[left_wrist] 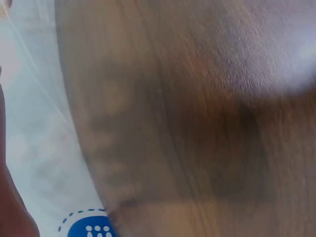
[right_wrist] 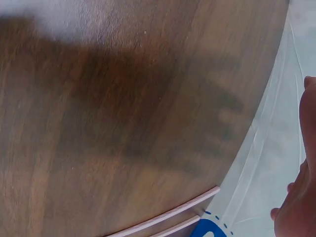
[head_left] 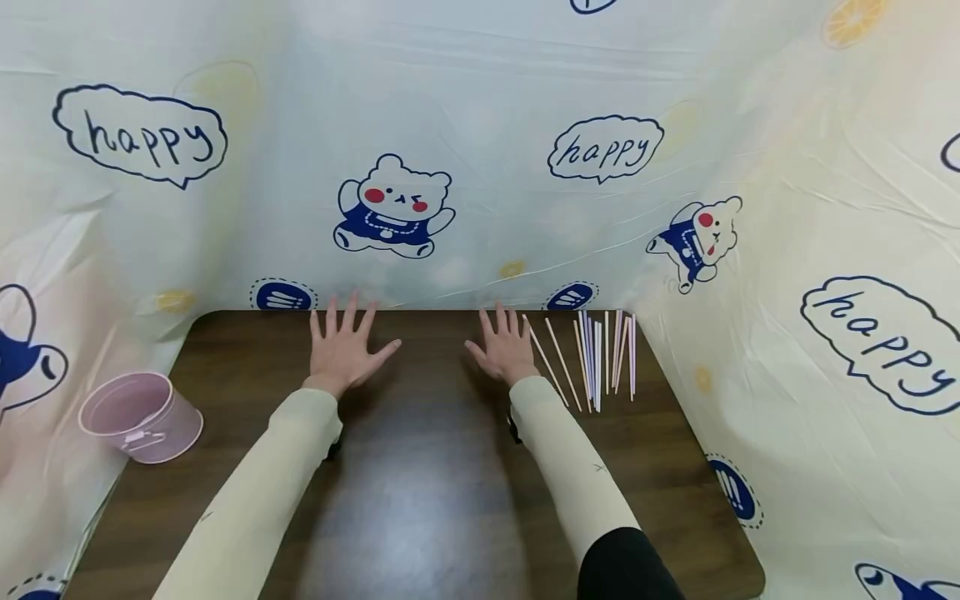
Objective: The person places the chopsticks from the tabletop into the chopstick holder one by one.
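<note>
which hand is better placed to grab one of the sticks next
Probably the right hand: it is empty, fingers spread, just beside the sticks. The left hand is empty too, but farther off, toward the bucket.

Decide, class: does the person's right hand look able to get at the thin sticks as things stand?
Probably yes: the right hand holds nothing, its fingers are spread, and the sticks lie close beside it on the table, with no obstacle visible between.
</note>
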The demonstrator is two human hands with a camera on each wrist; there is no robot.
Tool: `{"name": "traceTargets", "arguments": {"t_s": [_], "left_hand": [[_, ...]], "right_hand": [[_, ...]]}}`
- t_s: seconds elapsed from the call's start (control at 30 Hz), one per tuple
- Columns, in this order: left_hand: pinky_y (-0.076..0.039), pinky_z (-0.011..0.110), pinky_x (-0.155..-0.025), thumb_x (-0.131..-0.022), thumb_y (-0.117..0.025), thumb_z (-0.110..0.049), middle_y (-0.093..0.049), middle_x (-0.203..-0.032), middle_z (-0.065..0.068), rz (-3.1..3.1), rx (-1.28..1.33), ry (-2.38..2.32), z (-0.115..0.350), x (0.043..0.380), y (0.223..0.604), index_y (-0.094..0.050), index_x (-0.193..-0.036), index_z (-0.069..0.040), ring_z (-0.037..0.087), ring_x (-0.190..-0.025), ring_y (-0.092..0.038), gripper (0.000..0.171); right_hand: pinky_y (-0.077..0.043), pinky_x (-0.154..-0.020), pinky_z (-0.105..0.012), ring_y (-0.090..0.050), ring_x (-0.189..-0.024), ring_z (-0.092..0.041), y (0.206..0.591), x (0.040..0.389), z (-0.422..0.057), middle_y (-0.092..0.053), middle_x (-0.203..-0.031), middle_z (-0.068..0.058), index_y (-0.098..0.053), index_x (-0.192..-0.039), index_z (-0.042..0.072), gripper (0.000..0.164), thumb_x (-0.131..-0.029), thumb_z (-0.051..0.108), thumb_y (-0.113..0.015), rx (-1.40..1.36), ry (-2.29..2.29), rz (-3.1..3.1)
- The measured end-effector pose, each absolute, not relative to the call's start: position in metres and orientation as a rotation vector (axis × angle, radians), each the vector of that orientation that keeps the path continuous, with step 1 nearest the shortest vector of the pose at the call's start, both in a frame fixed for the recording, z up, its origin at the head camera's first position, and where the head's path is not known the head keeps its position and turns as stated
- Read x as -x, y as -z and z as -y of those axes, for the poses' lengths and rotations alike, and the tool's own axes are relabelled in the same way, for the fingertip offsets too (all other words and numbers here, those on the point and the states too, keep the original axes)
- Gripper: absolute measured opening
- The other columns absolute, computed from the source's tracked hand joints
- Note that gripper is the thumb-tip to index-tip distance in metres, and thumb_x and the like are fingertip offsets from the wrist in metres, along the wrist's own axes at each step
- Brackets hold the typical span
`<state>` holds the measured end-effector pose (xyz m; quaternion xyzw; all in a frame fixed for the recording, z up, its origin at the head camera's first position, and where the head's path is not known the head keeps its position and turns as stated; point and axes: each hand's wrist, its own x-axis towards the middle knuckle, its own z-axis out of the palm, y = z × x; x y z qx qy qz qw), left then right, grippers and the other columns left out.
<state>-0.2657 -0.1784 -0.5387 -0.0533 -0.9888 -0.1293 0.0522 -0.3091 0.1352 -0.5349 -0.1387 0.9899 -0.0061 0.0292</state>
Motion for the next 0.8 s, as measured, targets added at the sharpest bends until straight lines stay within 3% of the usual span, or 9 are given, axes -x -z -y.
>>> {"name": "traceTargets", "arguments": {"t_s": [0.27, 0.57, 0.8], "left_hand": [[0.013, 0.07, -0.115, -0.089, -0.041, -0.083, -0.007, -0.171, 0.016, 2.987, 0.185, 0.344, 0.202, 0.243, 0.521, -0.018, -0.165, -0.024, 0.045, -0.153, 0.015, 0.099], [0.015, 0.069, -0.114, -0.086, -0.045, -0.084, -0.005, -0.172, 0.014, 2.921, 0.154, 0.305, 0.238, 0.205, 0.516, -0.023, -0.164, -0.022, 0.048, -0.153, 0.006, 0.102], [0.015, 0.069, -0.114, -0.085, -0.051, -0.082, -0.001, -0.172, 0.013, 2.882, 0.077, 0.3, 0.271, 0.167, 0.51, -0.017, -0.165, -0.023, 0.041, -0.154, 0.018, 0.105]], "right_hand": [[-0.021, -0.12, -0.061, -0.019, -0.153, -0.041, 0.534, 0.308, -0.158, -0.012, -0.17, -0.016, -0.017, -0.165, 0.02, 0.079, -0.104, 0.06, -0.044, 0.44, 0.016, -3.082], [-0.027, -0.117, -0.062, -0.025, -0.149, -0.044, 0.545, 0.306, -0.184, -0.016, -0.168, -0.02, -0.017, -0.165, 0.013, 0.082, -0.103, 0.052, -0.054, 0.411, 0.183, -3.064], [-0.031, -0.114, -0.063, -0.03, -0.146, -0.048, 0.556, 0.305, -0.199, -0.022, -0.166, -0.022, -0.02, -0.163, 0.008, 0.083, -0.101, 0.047, -0.06, 0.423, 0.249, -3.08]]}}
